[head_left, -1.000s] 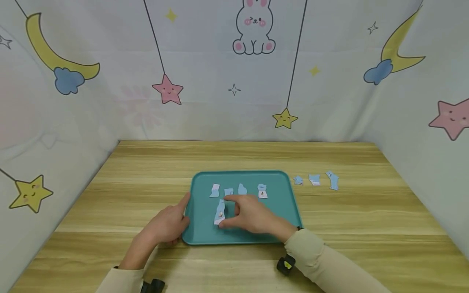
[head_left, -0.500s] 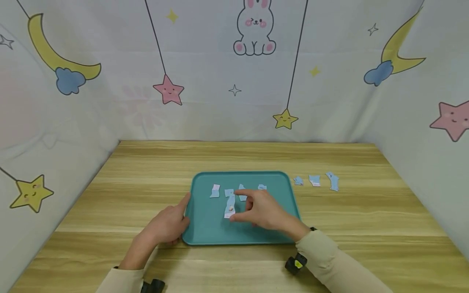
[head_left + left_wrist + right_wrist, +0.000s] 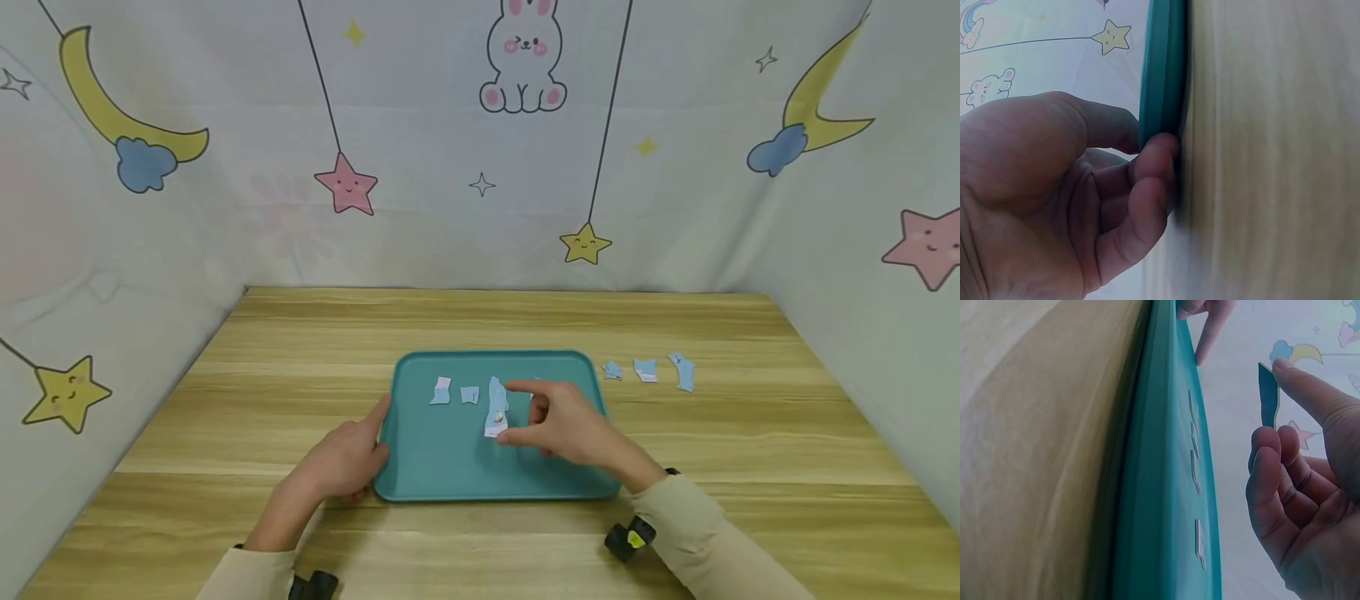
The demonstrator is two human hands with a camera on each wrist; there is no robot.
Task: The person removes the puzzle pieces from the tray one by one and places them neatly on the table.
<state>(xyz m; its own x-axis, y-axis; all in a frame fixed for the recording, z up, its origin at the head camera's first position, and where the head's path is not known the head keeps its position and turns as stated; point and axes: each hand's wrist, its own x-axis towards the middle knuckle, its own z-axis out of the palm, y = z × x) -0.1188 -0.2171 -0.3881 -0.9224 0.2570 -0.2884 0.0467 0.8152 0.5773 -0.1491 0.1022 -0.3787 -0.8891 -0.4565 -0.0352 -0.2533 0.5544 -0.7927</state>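
My right hand [image 3: 566, 425] pinches a long, irregular light-blue puzzle piece [image 3: 496, 408] with a pale pink lower end, between thumb and finger. In the right wrist view that puzzle piece [image 3: 1268, 395] hangs above the tray, its dark back showing. Several similar pieces lie in a row in the teal tray [image 3: 427, 454]: a blue-and-pink piece [image 3: 441, 391] at the left, a small blue piece [image 3: 469, 394] beside it, and others partly hidden by the held piece and right hand. My left hand [image 3: 345, 458] grips the tray's left rim; the left wrist view shows fingers [image 3: 1147, 200] around its edge.
Three loose puzzle pieces lie on the wooden table [image 3: 300, 333] to the right of the tray: a small blue piece [image 3: 612, 370], a blue-and-pink piece [image 3: 645, 370] and a longer blue piece [image 3: 682, 371]. A printed white curtain [image 3: 420, 233] encloses the back and sides.
My right hand has moved to the right over the tray, carrying the pinched puzzle piece past the row. The left hand has stayed on the tray rim.
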